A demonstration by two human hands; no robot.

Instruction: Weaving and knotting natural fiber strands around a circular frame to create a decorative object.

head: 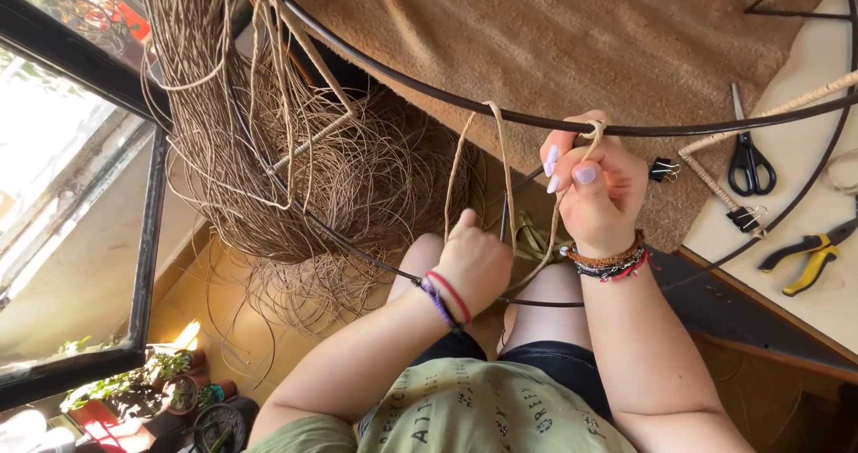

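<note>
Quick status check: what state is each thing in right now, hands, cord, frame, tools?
Right hand: shut, pinching the cord against the metal ring.
Left hand: closed on the cord strands, lower down.
Cord: looped over the ring, strands hanging.
Metal ring: mostly bare.
Cord bundle: loose, tangled.
Scissors: closed, lying on the table.
Pliers: lying on the table, handles slightly apart.
Binder clip: clamped at the ring.

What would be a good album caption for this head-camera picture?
Seated by a window, the right hand pinches a tan cord against a dark metal hoop while the left hand pulls it.
</note>
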